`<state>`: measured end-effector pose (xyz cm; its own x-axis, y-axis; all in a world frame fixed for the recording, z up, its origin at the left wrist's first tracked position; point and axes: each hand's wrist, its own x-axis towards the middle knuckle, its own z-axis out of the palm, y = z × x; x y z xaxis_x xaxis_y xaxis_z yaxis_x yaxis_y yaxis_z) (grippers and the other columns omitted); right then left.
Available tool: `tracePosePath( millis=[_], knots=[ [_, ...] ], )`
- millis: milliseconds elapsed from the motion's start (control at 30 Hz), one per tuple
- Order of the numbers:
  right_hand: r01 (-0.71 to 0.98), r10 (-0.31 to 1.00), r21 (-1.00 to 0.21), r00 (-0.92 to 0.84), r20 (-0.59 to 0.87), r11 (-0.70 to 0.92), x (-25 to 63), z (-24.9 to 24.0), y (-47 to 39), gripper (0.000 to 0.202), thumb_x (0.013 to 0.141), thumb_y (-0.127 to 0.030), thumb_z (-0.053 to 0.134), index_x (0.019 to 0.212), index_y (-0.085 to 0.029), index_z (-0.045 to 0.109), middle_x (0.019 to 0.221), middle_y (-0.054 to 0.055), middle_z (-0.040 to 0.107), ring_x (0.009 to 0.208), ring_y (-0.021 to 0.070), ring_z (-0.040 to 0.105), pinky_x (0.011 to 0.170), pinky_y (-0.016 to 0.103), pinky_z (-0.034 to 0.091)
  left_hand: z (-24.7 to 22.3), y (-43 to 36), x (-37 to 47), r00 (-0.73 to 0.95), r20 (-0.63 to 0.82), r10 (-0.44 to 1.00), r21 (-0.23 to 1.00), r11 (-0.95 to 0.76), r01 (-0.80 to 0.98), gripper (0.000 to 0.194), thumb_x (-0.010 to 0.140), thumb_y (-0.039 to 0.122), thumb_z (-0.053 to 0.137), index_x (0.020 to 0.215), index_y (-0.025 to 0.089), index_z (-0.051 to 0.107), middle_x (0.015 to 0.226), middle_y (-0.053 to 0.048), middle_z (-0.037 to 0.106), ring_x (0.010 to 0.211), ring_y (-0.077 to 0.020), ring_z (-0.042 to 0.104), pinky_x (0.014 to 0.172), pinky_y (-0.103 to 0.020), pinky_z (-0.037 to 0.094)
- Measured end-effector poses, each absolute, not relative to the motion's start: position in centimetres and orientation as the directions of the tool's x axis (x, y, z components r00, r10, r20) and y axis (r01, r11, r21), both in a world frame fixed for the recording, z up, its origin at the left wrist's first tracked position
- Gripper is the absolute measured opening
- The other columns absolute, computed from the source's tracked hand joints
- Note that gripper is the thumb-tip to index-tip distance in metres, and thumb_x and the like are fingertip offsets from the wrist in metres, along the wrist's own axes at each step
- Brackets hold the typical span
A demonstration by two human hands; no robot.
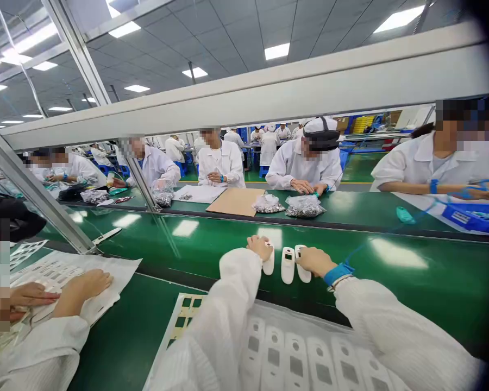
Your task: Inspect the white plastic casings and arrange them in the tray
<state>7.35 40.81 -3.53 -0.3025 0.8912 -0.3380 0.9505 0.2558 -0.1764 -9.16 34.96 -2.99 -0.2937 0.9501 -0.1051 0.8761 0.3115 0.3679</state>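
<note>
Three small white plastic device shells stand side by side on the green conveyor belt (212, 239). My left hand (259, 246) rests on the left shell (268, 264). Between my hands the middle shell (287, 265) lies untouched. My right hand (314, 259), with a blue wrist strap (337, 273), holds the right shell (302, 267). Both my arms are in white sleeves. Close to me lies a tray (305, 355) with a row of several more white shells under clear film.
A co-worker's hands (81, 288) press on a white sheet at my left. Across the belt sit several people in white coats, with a cardboard sheet (235, 201), bags of small parts (305, 206) and a blue bin (475, 216). A slanted metal frame post (36, 193) stands at left.
</note>
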Motion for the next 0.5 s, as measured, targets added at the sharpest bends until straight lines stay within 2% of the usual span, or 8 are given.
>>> tracePosePath(
  millis=[100, 233, 367, 500],
  knots=[
    [0.913, 0.894, -0.251, -0.379, -0.238, 0.32, 8.1, -1.2, 39.3, 0.032, 0.094, -0.04, 0.055, 0.112, -0.014, 0.06, 0.111, 0.008, 0.062, 0.099, 0.021, 0.06, 0.087, 0.043, 0.05, 1.3, 32.4, -12.3, -0.225, -0.165, 0.96, 0.335, 0.269, 0.903, 0.036, 0.091, 0.037, 0.057, 0.121, 0.016, 0.056, 0.127, -0.01, 0.055, 0.113, -0.0246, 0.056, 0.095, -0.048, 0.048],
    [0.775, 0.792, -0.46, -0.571, -0.218, 0.433, 10.5, 1.0, 35.5, 0.028, 0.095, -0.038, 0.047, 0.101, -0.015, 0.062, 0.104, 0.01, 0.064, 0.094, 0.0216, 0.062, 0.083, 0.039, 0.049, 4.9, 23.5, -16.7, -0.184, -0.304, 0.935, 0.296, 0.276, 0.915, 0.036, 0.092, 0.039, 0.056, 0.119, 0.016, 0.057, 0.118, -0.009, 0.06, 0.106, -0.0224, 0.059, 0.093, -0.046, 0.049],
    [0.584, 0.517, -0.709, -0.779, -0.354, 0.395, 12.1, 0.0, 28.1, 0.025, 0.089, -0.037, 0.046, 0.092, -0.018, 0.062, 0.096, 0.008, 0.067, 0.086, 0.0193, 0.064, 0.07, 0.028, 0.052, 4.3, 11.6, -16.9, -0.298, -0.441, 0.846, 0.227, 0.426, 0.876, 0.033, 0.091, 0.043, 0.056, 0.108, 0.015, 0.061, 0.103, -0.007, 0.064, 0.094, -0.0204, 0.061, 0.09, -0.045, 0.048],
    [0.508, 0.209, -0.828, -0.859, -0.467, 0.239, 12.1, -2.9, 19.4, 0.022, 0.083, -0.038, 0.054, 0.087, -0.019, 0.063, 0.083, 0.004, 0.068, 0.074, 0.0172, 0.065, 0.061, 0.025, 0.053, 1.0, 3.5, -14.2, -0.413, -0.494, 0.765, 0.235, 0.575, 0.783, 0.035, 0.092, 0.047, 0.051, 0.092, 0.014, 0.062, 0.084, -0.004, 0.063, 0.081, -0.0177, 0.061, 0.082, -0.04, 0.049]
  ],
)
